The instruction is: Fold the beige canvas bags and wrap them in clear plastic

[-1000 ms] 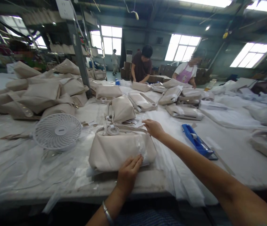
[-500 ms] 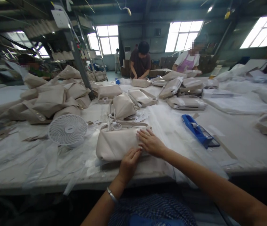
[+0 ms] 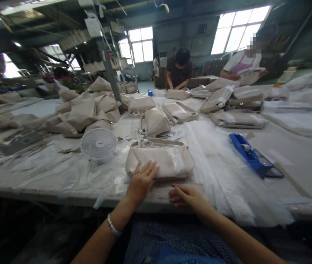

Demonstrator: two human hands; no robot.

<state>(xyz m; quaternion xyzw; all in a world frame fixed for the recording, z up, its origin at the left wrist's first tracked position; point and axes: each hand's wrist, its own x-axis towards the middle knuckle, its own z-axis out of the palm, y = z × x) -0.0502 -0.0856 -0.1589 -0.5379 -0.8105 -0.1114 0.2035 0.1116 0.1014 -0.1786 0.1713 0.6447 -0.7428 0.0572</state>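
A beige bag (image 3: 164, 157) lies on the table in front of me, with a clear and white strip (image 3: 177, 160) across its right part and a rolled strap (image 3: 146, 143) at its back edge. My left hand (image 3: 143, 179) rests on the bag's lower left front, fingers extended. Just below the bag's front edge is my right hand (image 3: 185, 198), off the bag, its fingers loosely curled and apart with nothing visible in them.
A white fan (image 3: 98, 144) stands to the left, a blue tape dispenser (image 3: 251, 156) to the right. Plastic sheets (image 3: 222, 176) cover the table right of the bag. Bag piles (image 3: 83, 112) lie farther back. People work across the table.
Both hands have left the bag's right end: the left moved onto its left front, the right drew back toward the table edge. The strip now shows uncovered. The view has turned left.
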